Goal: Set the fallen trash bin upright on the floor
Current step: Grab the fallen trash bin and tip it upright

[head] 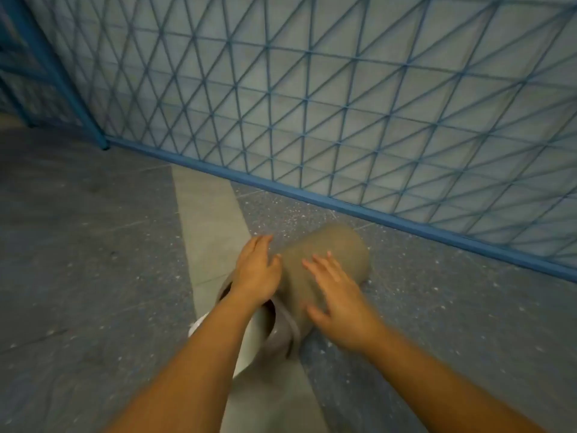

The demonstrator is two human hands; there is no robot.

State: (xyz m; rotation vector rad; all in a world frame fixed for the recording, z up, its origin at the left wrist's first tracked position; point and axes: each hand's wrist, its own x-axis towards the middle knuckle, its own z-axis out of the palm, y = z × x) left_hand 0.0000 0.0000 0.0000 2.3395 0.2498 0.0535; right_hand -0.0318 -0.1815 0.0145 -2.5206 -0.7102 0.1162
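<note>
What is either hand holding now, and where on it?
Nothing gripped: left hand and right hand, both open, hover at the fallen bin's side.

- Blue metal lattice fence [312, 104], standing along the far side.
- Grey speckled floor [78, 245], with a pale stripe [206, 220] running across it.

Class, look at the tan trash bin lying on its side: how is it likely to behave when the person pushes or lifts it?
The trash bin has a rounded body lying sideways on the smooth floor, so it may roll if nudged. It looks rigid, probably keeping its shape. The left hand and right hand are both open by it, suggesting a two-handed lift.
</note>
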